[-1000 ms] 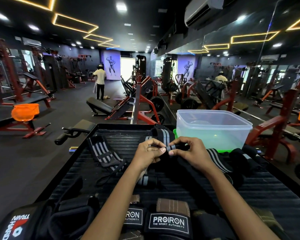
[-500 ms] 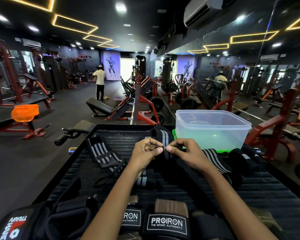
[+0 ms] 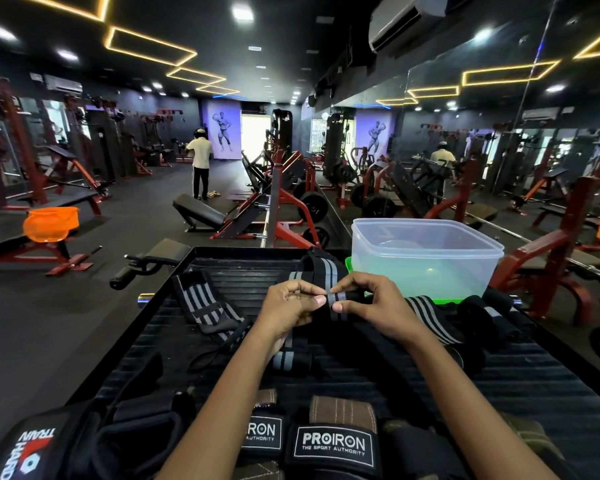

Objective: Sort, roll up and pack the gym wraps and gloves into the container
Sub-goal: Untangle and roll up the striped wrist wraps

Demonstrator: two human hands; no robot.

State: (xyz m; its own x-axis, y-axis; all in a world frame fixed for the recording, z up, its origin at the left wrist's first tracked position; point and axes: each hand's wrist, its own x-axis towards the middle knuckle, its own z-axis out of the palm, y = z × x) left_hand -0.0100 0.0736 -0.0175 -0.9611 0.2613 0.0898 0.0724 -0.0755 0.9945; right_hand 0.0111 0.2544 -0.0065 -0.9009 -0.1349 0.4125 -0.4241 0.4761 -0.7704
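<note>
Gym hall around me: dark floor [image 3: 66, 306], black ceiling with yellow light strips [image 3: 149, 46] and white spotlights. Red-framed machines [image 3: 284, 202] in rows, incline bench [image 3: 196, 213] mid-floor. Mirror wall [image 3: 499, 133] to my right. Bright doorway [image 3: 255, 133] at far end. Air conditioner [image 3: 406, 19] overhead.

The near glove [image 3: 334, 445] has a patch reading "PROIRON / THE SPORT AUTHORITY". The glove beside it [image 3: 262, 434] shows only "RON" and "AUTHORITY", the rest is behind the arm. The bottom-left black pad [image 3: 32, 452] says "TRAIN HARD".
</note>
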